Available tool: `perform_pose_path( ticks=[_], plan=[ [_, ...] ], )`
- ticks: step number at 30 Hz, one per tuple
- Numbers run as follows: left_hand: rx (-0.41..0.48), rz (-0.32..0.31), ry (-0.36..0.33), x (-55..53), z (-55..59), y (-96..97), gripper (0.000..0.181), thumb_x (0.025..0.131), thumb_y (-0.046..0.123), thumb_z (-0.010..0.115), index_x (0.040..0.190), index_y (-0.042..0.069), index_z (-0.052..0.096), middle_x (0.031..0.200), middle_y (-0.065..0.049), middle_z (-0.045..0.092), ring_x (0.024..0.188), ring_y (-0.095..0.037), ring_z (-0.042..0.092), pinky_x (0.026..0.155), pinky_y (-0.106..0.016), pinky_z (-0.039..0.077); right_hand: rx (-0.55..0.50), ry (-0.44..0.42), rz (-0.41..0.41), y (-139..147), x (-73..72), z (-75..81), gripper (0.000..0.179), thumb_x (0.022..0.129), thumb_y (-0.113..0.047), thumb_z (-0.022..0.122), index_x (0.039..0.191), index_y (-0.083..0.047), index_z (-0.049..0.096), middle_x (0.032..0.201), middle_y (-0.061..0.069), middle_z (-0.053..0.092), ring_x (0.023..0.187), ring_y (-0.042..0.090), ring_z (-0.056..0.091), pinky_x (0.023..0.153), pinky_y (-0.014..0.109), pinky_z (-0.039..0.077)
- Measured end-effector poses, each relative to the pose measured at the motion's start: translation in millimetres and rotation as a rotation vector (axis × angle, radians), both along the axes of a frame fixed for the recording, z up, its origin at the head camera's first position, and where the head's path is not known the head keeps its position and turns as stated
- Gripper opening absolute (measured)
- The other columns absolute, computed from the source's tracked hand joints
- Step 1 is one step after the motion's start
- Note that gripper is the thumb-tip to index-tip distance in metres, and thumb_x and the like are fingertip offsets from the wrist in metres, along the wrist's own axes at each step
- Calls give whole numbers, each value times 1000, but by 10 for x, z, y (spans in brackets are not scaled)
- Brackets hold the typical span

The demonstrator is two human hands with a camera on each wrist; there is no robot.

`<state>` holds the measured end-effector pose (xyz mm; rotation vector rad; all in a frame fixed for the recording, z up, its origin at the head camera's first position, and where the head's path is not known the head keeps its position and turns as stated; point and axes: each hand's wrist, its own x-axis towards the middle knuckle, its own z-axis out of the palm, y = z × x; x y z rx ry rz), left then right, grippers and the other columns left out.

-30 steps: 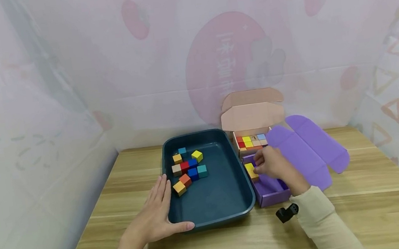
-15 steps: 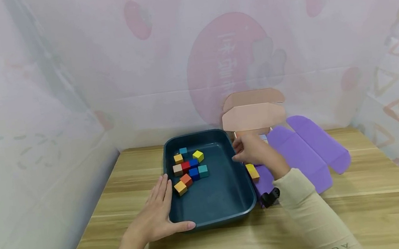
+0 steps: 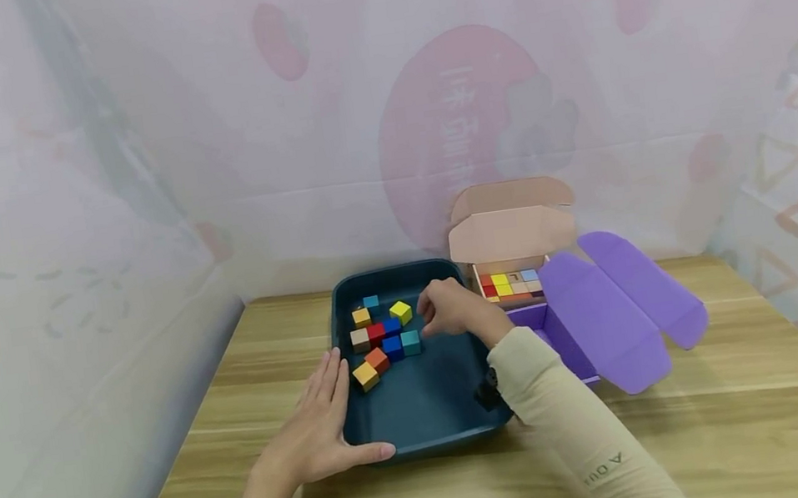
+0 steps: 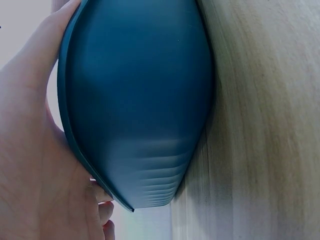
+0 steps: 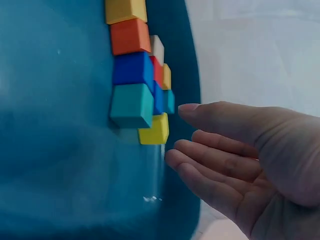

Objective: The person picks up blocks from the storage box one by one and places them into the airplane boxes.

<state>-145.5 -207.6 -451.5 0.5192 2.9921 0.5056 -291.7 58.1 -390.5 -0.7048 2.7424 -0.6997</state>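
Note:
A dark teal tray [image 3: 420,410] stands on the wooden table, with several coloured cubes grouped in its left half. My left hand [image 3: 310,437] lies with straight fingers along the tray's left rim, its thumb on the near rim; the left wrist view shows it spread around the corner. Over the tray, my right hand [image 3: 452,307] hovers just right of the yellow cube [image 3: 401,313] and the teal cube [image 3: 410,342]. In the right wrist view its thumb and fingers [image 5: 225,160] are apart with nothing between them. A blue cube [image 5: 133,69] and an orange cube [image 5: 131,37] adjoin there.
Right of the tray sits a purple box [image 3: 570,344], its lid [image 3: 605,323] folded out to the right; my right forearm partly hides it. Behind it, a cardboard box [image 3: 510,297] with raised lid holds rows of coloured cubes. A patterned cloth [image 3: 327,166] hangs at the back.
My right hand has moved left from the purple box, across the cardboard box, to over the tray beside the cubes. My left hand stays on the tray's rim.

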Motion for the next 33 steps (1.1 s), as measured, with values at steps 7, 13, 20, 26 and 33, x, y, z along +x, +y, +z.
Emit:
perform_pose_path(
  ticks=[7,13,20,26,33],
  plan=[
    [-1,-4,14,1,9,-10,138,77,88,67,168,-2,14,179,-19,3,166,-41,4,132,-64,17,65,-20,-8,-209,-58,-126,32,93,-14,82,121,0,75,113,10,73,100,23,64,96,40,62],
    [1,-4,10,9,10,-9,138,77,88,67,168,-2,15,179,-19,3,166,-42,4,132,-64,17,98,-40,-49,-286,-72,-254,28,92,-16,84,116,-3,76,114,10,69,101,24,59,97,42,61],
    [5,-4,10,9,14,5,138,77,87,68,168,-2,14,179,-19,3,166,-41,4,132,-64,18,94,-43,-66,-288,-87,-326,30,90,-15,86,115,-3,76,114,10,71,98,22,63,96,41,62],
    [-1,-15,13,11,22,20,137,77,86,67,168,-2,14,179,-19,2,166,-41,4,132,-63,18,85,-52,-83,-233,-32,-306,31,92,-17,85,119,-4,76,115,10,69,102,24,61,98,42,62],
    [-2,-7,12,15,49,20,138,77,86,68,168,-2,14,179,-19,2,166,-42,4,132,-64,19,43,-28,-63,-89,19,-155,23,91,-14,85,111,-6,78,109,9,72,98,22,63,92,40,62]
  ],
)
